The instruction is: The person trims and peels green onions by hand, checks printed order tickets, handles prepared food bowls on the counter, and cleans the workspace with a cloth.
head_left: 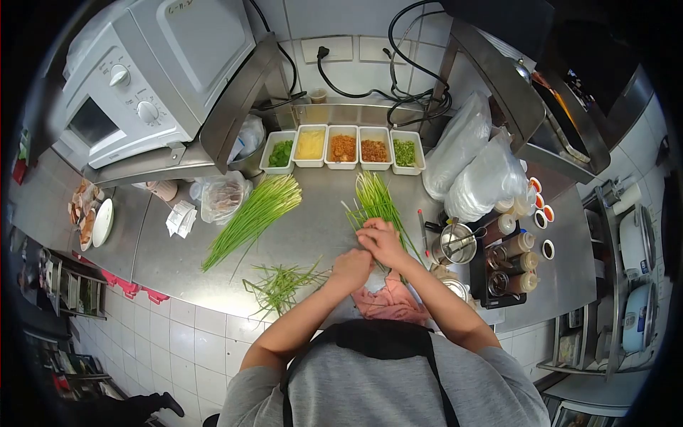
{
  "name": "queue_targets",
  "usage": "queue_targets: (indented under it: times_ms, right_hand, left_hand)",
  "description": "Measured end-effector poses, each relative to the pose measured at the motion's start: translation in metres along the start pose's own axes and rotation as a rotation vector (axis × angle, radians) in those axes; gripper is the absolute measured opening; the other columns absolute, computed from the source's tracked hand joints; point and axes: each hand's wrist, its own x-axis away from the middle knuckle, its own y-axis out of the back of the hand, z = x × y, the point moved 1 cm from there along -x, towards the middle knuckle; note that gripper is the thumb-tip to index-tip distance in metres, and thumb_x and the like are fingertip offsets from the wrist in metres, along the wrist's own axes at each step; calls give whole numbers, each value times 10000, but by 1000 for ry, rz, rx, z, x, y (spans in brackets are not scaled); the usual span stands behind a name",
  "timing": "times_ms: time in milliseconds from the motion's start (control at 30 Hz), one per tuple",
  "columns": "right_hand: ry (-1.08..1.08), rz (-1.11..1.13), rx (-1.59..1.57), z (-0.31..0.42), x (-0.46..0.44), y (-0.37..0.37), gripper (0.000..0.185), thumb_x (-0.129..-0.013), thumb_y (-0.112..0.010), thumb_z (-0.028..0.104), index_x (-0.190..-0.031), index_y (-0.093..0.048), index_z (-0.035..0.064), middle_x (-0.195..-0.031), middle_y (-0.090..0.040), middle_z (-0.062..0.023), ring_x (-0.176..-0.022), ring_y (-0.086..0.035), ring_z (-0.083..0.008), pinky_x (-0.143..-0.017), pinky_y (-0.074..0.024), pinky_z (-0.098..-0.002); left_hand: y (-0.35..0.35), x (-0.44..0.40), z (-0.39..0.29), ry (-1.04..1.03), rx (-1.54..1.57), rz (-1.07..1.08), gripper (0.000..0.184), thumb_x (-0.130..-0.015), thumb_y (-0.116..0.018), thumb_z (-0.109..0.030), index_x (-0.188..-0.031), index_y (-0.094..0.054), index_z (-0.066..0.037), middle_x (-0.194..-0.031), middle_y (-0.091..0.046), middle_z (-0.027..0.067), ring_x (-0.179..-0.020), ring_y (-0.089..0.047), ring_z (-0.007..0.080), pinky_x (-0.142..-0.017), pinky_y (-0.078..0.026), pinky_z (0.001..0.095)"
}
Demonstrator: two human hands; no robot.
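Observation:
My left hand [352,270] is closed beside the pink cloth [390,300]; what it holds, if anything, is hidden. Just above it, my right hand [381,242] has its fingers curled together at the lower part of a bunch of green stalks with pale ends [375,196], like chives or thin spring onions. I cannot make out what the fingers pinch. A larger bunch of the same stalks [257,213] lies to the left. Loose, tangled green trimmings [279,288] are spread near the counter's front edge, left of my left hand.
White tubs hold chopped greens [404,153], brown bits [373,150] and yellow paste [310,144] at the back. On the right are plastic bags [480,178], a metal pot [455,244], a red pen [422,220] and sauce bottles [523,263]. A microwave [135,85] stands upper left.

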Motion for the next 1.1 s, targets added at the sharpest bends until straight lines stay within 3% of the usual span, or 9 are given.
queue_targets:
  times_ms: [167,233,333,433,533,767,867,967,1100]
  right_hand:
    - [28,-73,395,-14,3,-10,313,-712,-629,137,-1019,-634,80,-1171,-484,-86,-1097,-414,-288,-926,-292,-430]
    - [-14,-153,464,-14,2,-10,315,-696,-594,71,-1008,-621,48,-1199,-464,-104,-1108,-413,-299,-926,-297,-443]
    - [76,-163,380,14,3,-7,320,-698,-594,77,-1017,-613,58,-1200,-461,-123,-1108,-415,-308,-930,-297,-446]
    - [175,1,302,23,14,-30,347,-736,-615,163,-1067,-584,66,-1252,-428,-133,-1177,-379,-312,-939,-309,-442]
    - [182,54,284,22,20,-39,381,-757,-619,217,-1113,-563,93,-1269,-422,-128,-1191,-377,-312,-936,-323,-437]
    - [202,54,244,20,17,-31,375,-763,-625,243,-1109,-571,110,-1236,-448,-120,-1147,-417,-304,-928,-332,-420]
    - [179,74,245,23,18,-29,368,-766,-617,237,-1109,-572,111,-1237,-454,-113,-1161,-413,-294,-915,-344,-418]
    - [193,43,211,22,19,-28,357,-766,-620,234,-1099,-578,112,-1223,-466,-110,-1148,-421,-293,-911,-347,-419]
    - [201,19,235,15,22,-33,346,-775,-616,261,-1089,-586,119,-1211,-476,-106,-1138,-430,-289,-908,-348,-415]
  left_hand:
    - [22,52,37,72,162,-58,166,-779,-614,-237,-798,-651,-76,-815,-643,125,-774,-626,309,-698,-491,413]
    - [44,76,66,175,162,-69,177,-775,-617,-209,-894,-641,-81,-976,-628,128,-835,-611,319,-730,-489,404]
    - [50,103,104,189,93,-396,274,-802,-592,-212,-1040,-589,-77,-1199,-530,124,-1097,-513,290,-884,-404,488]
    - [26,105,129,111,-94,-527,358,-845,-561,-238,-1171,-525,-94,-1330,-407,111,-1217,-401,293,-982,-313,510]
    - [22,116,129,-94,90,-273,359,-875,-528,-245,-1195,-519,-83,-1316,-421,135,-1234,-387,311,-1001,-297,518]
    - [81,58,185,-139,216,-687,260,-843,-537,-83,-1091,-564,-9,-1132,-540,193,-1007,-534,368,-886,-428,425]
    - [93,12,225,10,158,-860,277,-861,-513,-120,-1113,-554,-13,-1155,-525,186,-1057,-493,378,-922,-401,428]
    - [73,-22,265,55,-206,-873,308,-869,-501,-176,-1131,-547,-19,-1201,-501,171,-1140,-419,393,-953,-368,435]
    - [63,-11,226,170,-283,-845,340,-850,-531,-214,-1109,-556,5,-1253,-465,172,-1201,-352,411,-1001,-284,506]
